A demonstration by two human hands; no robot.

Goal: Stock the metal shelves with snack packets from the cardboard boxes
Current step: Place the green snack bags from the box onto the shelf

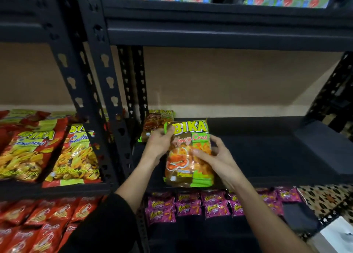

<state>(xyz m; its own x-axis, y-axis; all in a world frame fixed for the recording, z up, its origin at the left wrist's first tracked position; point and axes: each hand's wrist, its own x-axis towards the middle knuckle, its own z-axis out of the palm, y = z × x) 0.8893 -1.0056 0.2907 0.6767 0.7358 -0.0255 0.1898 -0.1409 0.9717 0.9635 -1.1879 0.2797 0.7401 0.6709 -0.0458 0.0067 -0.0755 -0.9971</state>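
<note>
Left of frame: BIKA Seafood packets [28, 153] lie in overlapping rows in the neighbouring bay, bounded by the black upright post [95, 92]. Just right of the post, a rear Honey Crab packet [154, 122] leans at the back-left corner of this bay. Centre: the left hand [159, 143] grips the top-left corner of the held Honey Crab packet [188, 157], thumb over the front. The right hand [215, 157] holds its right edge, thumb across the front and fingers curled behind. The held packet stands tilted just in front of the rear one, its lower edge at the front lip of the middle shelf [267, 153]. Contact with the deck cannot be told. Risks, judged: glossy film and an air-filled body make the grip slippery, and a firmer squeeze would crush the contents. Released this near the lip, the packet could tip forward onto the purple packets [191, 205] below. Pushed back carelessly, it could knock the rear packet flat or skew the row. No cardboard boxes in view.
</note>
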